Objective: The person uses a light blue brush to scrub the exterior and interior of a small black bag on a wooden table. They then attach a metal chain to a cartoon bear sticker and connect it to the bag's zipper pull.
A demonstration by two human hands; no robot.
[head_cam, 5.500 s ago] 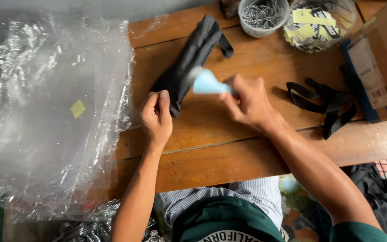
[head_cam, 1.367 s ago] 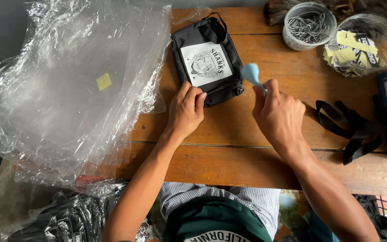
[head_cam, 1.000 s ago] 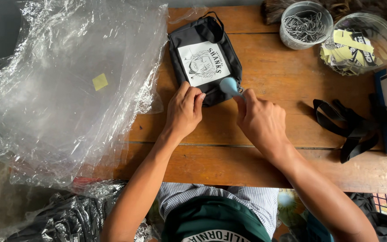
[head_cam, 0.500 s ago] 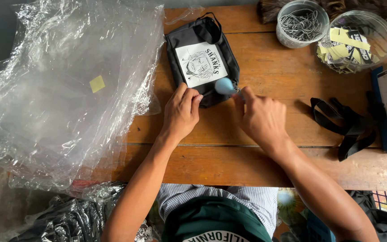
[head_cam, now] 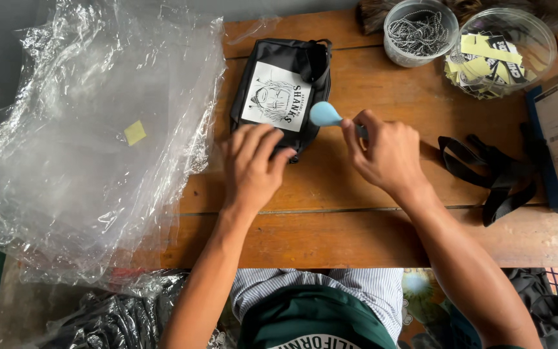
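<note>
Pouch [head_cam: 283, 97], black with a white printed patch, lies flat on the wooden bench [head_cam: 369, 220], its long axis running away from the person and tilted slightly right. The left hand [head_cam: 251, 165] presses spread fingers on the pouch's near edge. The right hand [head_cam: 382, 152] sits just right of the pouch, its grip pinching a small light-blue tool [head_cam: 325, 115] whose rounded end points left, touching or just over the pouch's right edge.

One head-worn camera looks steeply down, close over the wooden table [head_cam: 369, 239].
</note>
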